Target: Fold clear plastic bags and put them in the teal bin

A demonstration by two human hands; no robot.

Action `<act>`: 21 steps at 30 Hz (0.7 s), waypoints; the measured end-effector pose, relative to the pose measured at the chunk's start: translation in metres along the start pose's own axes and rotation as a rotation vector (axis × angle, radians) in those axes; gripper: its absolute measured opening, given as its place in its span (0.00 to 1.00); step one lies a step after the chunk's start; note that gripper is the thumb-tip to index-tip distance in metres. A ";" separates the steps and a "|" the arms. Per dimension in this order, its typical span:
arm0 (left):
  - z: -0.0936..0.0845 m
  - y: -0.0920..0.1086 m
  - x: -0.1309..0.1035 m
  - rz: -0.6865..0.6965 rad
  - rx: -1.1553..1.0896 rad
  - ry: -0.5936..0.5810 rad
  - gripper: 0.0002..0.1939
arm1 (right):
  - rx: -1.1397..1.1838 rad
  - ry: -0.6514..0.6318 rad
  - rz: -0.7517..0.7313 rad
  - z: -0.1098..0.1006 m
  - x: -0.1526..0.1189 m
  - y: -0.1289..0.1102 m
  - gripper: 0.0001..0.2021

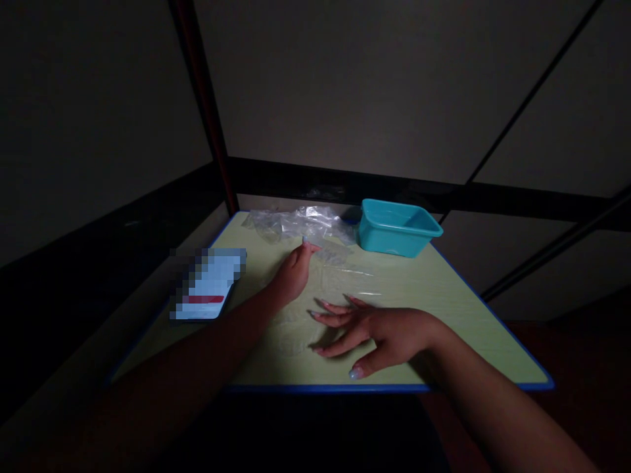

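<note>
A thin clear plastic bag (340, 279) lies flat on the light yellow-green table, between and partly under my hands. My left hand (296, 268) is near its far left edge, fingers closed together, with the thumb up near the tips; what it pinches, if anything, is too small to name. My right hand (377, 333) is spread, palm down, with its fingertips pointing left over the near part of the plastic. Crumpled clear plastic bags (305, 223) lie along the far edge of the table, beyond my left hand.
A turquoise plastic basket (394, 243) stands at the far right of the table (453, 315). On the left lies a phone (211, 286) with a lit, blurred-out screen. Blue edging rims the table, and dark-banded panels rise behind it.
</note>
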State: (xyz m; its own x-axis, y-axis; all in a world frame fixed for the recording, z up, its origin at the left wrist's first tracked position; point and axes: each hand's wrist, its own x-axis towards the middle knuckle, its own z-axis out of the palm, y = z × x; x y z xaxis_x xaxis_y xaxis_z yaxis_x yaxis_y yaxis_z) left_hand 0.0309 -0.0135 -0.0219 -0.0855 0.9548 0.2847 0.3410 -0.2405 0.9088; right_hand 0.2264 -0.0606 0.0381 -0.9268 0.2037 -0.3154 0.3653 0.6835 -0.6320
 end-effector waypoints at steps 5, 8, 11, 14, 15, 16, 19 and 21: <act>0.000 -0.001 0.001 -0.001 0.009 -0.019 0.31 | -0.015 0.014 -0.018 0.013 0.013 -0.004 0.31; 0.000 -0.002 0.000 -0.007 0.022 -0.040 0.32 | -0.025 0.061 -0.034 0.018 0.018 -0.005 0.36; 0.000 -0.002 0.000 -0.006 0.044 -0.037 0.32 | -0.013 0.094 -0.043 0.018 0.018 -0.005 0.37; 0.000 -0.003 0.000 0.009 0.056 -0.017 0.32 | 0.012 0.133 -0.041 0.015 0.015 -0.004 0.37; 0.000 -0.004 0.000 0.019 0.054 -0.012 0.32 | 0.020 0.151 -0.042 0.013 0.014 -0.003 0.36; 0.000 -0.006 0.001 0.030 0.050 -0.010 0.32 | 0.029 0.173 -0.044 0.012 0.012 -0.002 0.34; 0.000 -0.010 0.003 0.057 0.031 -0.035 0.33 | 0.055 0.271 -0.081 0.007 0.009 0.003 0.29; 0.000 -0.011 0.004 0.063 0.021 -0.055 0.33 | 0.056 0.323 -0.130 0.006 0.009 0.004 0.26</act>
State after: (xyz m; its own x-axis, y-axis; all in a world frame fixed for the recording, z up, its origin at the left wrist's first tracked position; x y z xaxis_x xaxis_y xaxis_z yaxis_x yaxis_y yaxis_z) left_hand 0.0272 -0.0073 -0.0312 -0.0117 0.9462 0.3233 0.3639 -0.2971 0.8828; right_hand 0.2199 -0.0598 0.0285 -0.9422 0.3350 0.0049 0.2383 0.6804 -0.6930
